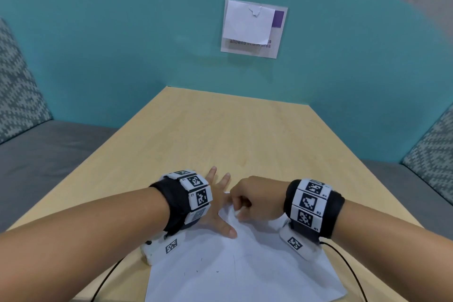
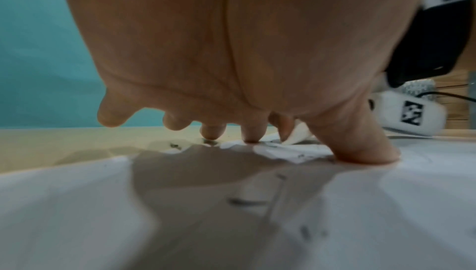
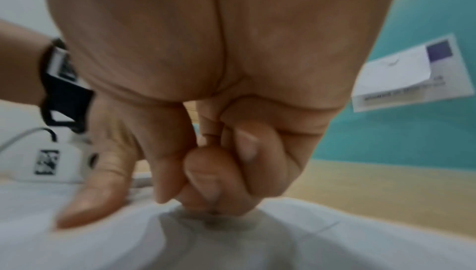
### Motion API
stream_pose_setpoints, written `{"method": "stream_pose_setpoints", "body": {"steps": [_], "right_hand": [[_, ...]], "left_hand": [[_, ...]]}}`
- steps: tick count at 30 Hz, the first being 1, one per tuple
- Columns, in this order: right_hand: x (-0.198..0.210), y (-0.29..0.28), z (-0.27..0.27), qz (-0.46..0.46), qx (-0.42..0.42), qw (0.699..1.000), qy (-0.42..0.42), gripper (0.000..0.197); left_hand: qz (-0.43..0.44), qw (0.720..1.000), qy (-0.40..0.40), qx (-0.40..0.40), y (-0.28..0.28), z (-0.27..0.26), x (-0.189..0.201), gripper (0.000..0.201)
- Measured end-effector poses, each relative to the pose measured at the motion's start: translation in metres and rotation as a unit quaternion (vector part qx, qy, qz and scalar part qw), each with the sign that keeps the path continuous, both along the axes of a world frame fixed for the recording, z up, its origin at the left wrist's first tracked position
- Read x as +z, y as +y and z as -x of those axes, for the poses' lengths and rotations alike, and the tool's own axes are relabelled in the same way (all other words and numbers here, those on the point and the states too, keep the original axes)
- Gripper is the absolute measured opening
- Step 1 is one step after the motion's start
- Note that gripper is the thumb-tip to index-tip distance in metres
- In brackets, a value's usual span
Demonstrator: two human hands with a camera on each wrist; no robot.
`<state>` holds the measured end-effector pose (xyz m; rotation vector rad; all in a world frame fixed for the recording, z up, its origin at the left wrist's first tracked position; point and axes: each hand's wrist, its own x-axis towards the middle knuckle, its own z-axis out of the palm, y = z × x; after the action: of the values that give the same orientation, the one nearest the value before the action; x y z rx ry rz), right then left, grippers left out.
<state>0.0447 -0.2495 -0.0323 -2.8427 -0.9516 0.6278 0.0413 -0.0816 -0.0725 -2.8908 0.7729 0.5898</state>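
A white sheet of paper (image 1: pixel 245 272) with faint pencil marks lies at the near edge of the wooden table (image 1: pixel 220 130). My left hand (image 1: pixel 218 206) lies flat on the sheet's far left corner, fingers spread, with the thumb (image 2: pixel 360 148) pressing the paper (image 2: pixel 386 203). My right hand (image 1: pixel 255 198) is curled just right of it, pinching a small white piece (image 2: pixel 296 136) against the sheet; I cannot tell what the piece is. In the right wrist view the right hand (image 3: pixel 219 172) has thumb and fingers bunched together, tips down on the paper (image 3: pixel 335 233), and the piece is hidden.
A teal wall stands behind the table, with a sign (image 1: pixel 252 29) half covered by a white note. Grey bench seats (image 1: pixel 49 154) with patterned cushions (image 1: pixel 19 86) flank the table. Black cables (image 1: pixel 107 277) run off the near edge from both wrists.
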Motion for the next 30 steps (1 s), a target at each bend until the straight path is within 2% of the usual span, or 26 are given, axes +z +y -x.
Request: {"method": "stream_pose_setpoints", "body": {"steps": [5,10,14,19,23,25,28,30], "right_hand": [[0.006,-0.013,-0.022,0.001,-0.047,0.998,-0.037,0.009],[-0.003,-0.005,0.001,-0.016,0.010,0.999,0.026,0.009],[0.005,-0.015,-0.020,-0.002,-0.041,0.999,-0.023,0.009],[-0.002,-0.004,0.002,-0.002,0.018,1.000,0.011,0.008],[0.007,-0.020,-0.022,0.002,-0.057,0.998,-0.034,0.012],[0.004,-0.017,-0.017,0.002,-0.042,0.998,-0.038,0.009],[-0.003,-0.010,0.001,0.000,0.008,1.000,0.004,0.009],[0.001,-0.016,-0.010,0.005,-0.018,1.000,-0.005,0.012]], "left_hand": [[-0.009,1.000,-0.003,-0.002,0.002,-0.004,-0.006,0.106],[0.002,1.000,0.005,-0.002,0.001,-0.003,-0.003,0.099],[-0.007,1.000,0.000,-0.003,0.001,-0.004,-0.004,0.106],[-0.002,1.000,0.007,-0.002,0.001,-0.002,0.001,0.100],[-0.025,1.000,-0.004,-0.006,0.001,-0.006,-0.006,0.107],[-0.020,1.000,-0.006,-0.005,0.003,-0.006,-0.007,0.107],[0.002,1.000,0.004,-0.009,0.003,-0.006,-0.006,0.104],[-0.010,1.000,0.004,-0.012,0.003,-0.007,-0.006,0.106]]}}
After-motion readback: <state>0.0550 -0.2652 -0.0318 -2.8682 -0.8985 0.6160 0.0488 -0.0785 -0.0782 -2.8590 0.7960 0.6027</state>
